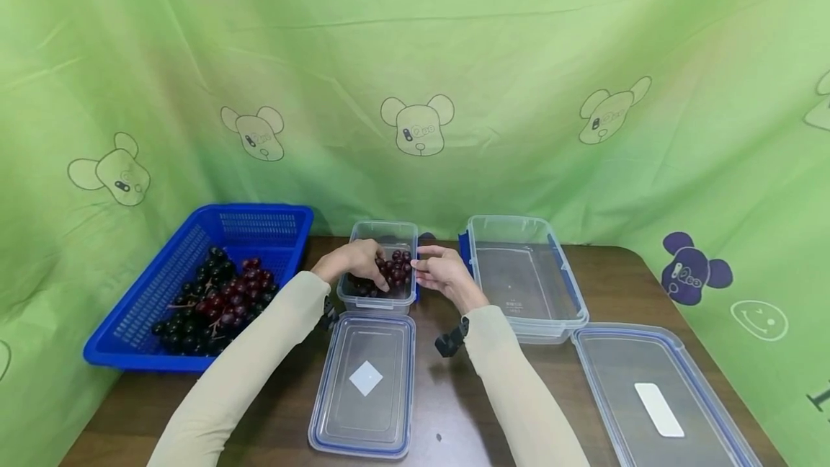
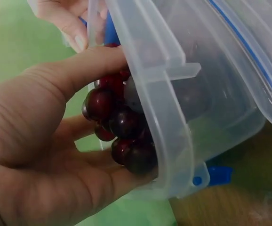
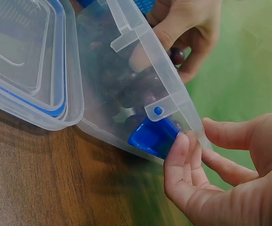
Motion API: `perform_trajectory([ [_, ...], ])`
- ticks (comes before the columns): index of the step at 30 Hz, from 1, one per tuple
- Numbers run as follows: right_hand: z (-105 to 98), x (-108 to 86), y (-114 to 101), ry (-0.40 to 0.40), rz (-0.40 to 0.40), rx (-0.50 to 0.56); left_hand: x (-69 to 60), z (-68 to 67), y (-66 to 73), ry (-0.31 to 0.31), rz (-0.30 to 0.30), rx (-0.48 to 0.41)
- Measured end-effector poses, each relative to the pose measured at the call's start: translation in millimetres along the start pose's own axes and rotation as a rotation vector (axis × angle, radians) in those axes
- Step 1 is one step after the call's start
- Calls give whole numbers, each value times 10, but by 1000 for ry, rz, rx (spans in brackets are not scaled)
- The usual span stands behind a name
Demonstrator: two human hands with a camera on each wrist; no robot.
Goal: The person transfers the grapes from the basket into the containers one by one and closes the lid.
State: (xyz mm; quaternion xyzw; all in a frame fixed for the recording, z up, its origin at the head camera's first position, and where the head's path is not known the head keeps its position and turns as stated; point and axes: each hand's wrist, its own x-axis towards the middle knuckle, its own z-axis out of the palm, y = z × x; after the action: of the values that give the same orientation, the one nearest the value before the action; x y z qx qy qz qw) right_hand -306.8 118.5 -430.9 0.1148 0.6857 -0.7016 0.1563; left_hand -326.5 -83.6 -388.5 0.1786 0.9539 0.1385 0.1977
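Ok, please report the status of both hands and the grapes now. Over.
Left hand holding grapes in small box. Right hand gripping box's side. Small lid off, on table, not blocking.

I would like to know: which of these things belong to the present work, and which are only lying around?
Belonging, I judge:
left hand, holding grapes
right hand, touching the small container
small lid, probably fitting it
blue basket with more grapes, likely the source

Apparently just lying about now:
large container
large lid

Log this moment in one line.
left hand: grips red grapes in smaller container; right hand: touches its blue latch; smaller lid: on table; blue basket: dark and red grapes
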Motion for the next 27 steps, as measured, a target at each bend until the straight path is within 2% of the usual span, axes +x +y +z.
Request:
perform_trajectory([
  [6,0,-2,-15,10,-6,9,53,45,2,61,36,16],
  [10,19,-14,-2,-3,4,8,75,67,14,36,37,24],
  [13,26,-21,12,-8,5,4,28,35,9,37,29,5],
  [17,25,-31,9,-7,-4,2,-76,-97,-21,69,41,-49],
  [27,2,-16,9,-10,-8,-9,-404,-608,-213,156,86,-163],
])
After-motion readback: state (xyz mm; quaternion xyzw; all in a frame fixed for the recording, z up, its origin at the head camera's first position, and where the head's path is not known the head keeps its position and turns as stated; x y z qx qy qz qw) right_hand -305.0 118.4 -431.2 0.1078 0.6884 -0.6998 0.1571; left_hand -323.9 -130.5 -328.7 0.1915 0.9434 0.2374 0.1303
